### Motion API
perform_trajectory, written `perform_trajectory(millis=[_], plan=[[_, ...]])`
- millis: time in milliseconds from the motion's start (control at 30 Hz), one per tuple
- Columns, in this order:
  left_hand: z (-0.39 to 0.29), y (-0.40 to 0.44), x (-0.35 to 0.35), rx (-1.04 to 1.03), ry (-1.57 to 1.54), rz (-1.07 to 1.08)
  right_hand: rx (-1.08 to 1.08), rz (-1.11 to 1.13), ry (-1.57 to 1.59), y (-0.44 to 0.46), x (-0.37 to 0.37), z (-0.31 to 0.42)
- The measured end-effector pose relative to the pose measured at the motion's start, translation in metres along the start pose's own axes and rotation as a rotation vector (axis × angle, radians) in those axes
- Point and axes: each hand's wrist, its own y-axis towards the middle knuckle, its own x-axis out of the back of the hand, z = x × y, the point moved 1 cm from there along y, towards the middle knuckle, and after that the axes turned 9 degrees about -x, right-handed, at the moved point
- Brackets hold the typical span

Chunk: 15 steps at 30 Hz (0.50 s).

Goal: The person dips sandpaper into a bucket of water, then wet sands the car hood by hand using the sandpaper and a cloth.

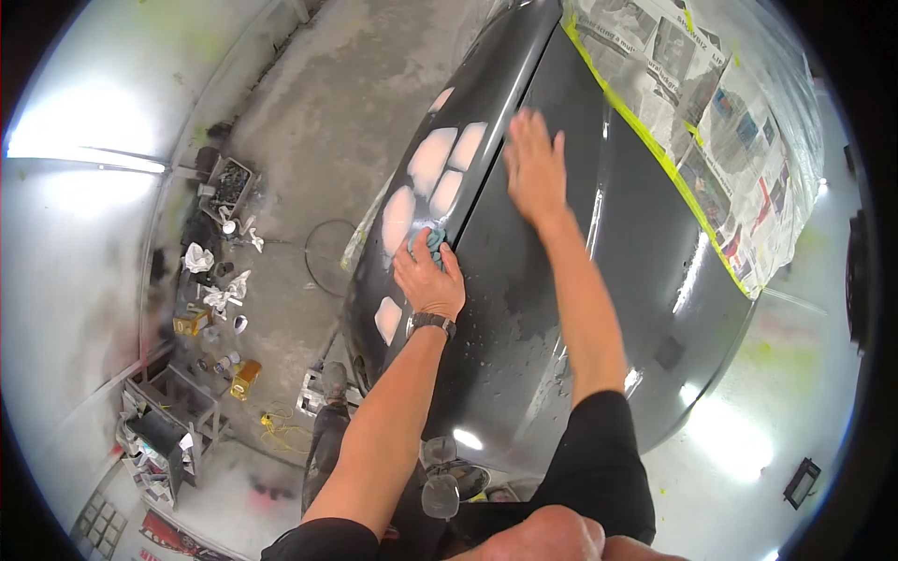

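My left hand (431, 283), with a dark watch at the wrist, presses a crumpled blue-green cloth (433, 245) onto the dark grey fender (505, 89). Its fingers curl around part of the cloth. Pale pinkish filler patches (432, 161) with rounded edges show on the fender beside and beyond this hand. Farther forward, my right hand (536, 173) lies stretched out, slightly blurred, on the dark hood (552, 280) near the long seam between hood and fender. No object shows in it. Water drops and wet smears speckle the hood close to the seam.
Newspaper masking (692, 84) edged with yellow-green tape (669, 173) covers the area beyond the hood, with plastic film around it. On the concrete floor (290, 159) to the left are a hose (323, 257), yellow boxes (245, 381), crumpled paper and a metal bin frame (168, 421).
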Motion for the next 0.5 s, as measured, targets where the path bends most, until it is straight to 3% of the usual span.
perform_trajectory(millis=[67,167,233,367,433,500], plan=[[-0.001,0.001,0.000,0.003,-0.005,0.007,0.061,0.174,0.082,-0.098,0.030,0.036],[0.000,0.000,0.001,-0.002,-0.003,0.003,0.266,0.366,0.137,-0.156,0.039,0.030],[-0.001,0.001,0.002,-0.012,-0.004,0.008,0.337,0.336,0.047,-0.125,0.040,0.015],[-0.002,0.003,0.003,-0.017,-0.005,-0.002,0.007,0.046,0.092,0.033,0.001,-0.033],[0.000,0.003,0.001,-0.008,0.007,-0.005,-0.082,-0.034,0.040,0.035,-0.008,-0.011],[-0.001,0.002,-0.001,-0.005,0.005,0.004,0.054,0.049,-0.123,-0.030,0.012,0.020]])
